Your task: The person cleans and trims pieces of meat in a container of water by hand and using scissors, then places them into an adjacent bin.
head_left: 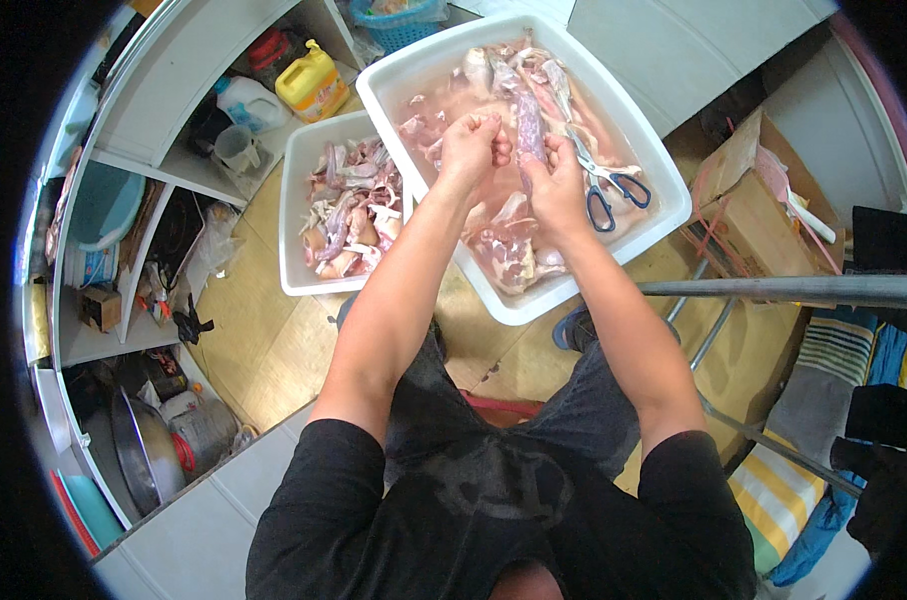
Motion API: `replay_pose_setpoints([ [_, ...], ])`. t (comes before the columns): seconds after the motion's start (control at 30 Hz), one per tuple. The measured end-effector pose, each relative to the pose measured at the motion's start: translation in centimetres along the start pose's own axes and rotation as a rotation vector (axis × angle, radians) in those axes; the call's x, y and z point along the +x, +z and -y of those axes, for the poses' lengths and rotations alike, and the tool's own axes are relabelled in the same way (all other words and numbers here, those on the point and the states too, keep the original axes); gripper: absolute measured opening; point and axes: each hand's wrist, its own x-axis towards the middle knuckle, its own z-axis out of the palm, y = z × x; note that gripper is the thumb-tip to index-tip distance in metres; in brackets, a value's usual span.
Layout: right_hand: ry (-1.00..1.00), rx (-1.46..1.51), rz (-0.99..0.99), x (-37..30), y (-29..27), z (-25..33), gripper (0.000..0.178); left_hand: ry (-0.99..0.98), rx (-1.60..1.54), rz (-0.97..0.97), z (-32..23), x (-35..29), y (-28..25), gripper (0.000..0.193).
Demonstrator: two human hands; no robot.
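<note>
A large white tub holds raw poultry pieces in pinkish water. Over its middle, my right hand is closed round the near end of a long, pale pink strip of raw meat, perhaps a neck. Just left of that strip, my left hand is closed with its fingers curled in; whatever they may pinch is hidden or too small to see. Scissors with dark blue handles lie on the meat right beside my right hand, blades pointing away from me. A smaller white tub to the left contains cut raw pieces.
Left are open shelves with a yellow jug, a clear measuring jug and a metal basin. A cardboard box and a metal rail stand right. A blue basket is at the back.
</note>
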Motion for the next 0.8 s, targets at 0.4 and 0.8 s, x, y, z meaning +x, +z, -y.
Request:
replay_pose_setpoints([
  [0.4,0.169,0.063,0.261,-0.7,-0.9,2.0,0.03,0.254,0.628,0.167,0.9,-1.0,-1.8,0.038],
  [0.8,0.299,0.086,0.237,-0.2,-3.4,3.1,0.02,0.743,1.322,0.04,-1.2,-1.7,-2.4,0.027],
])
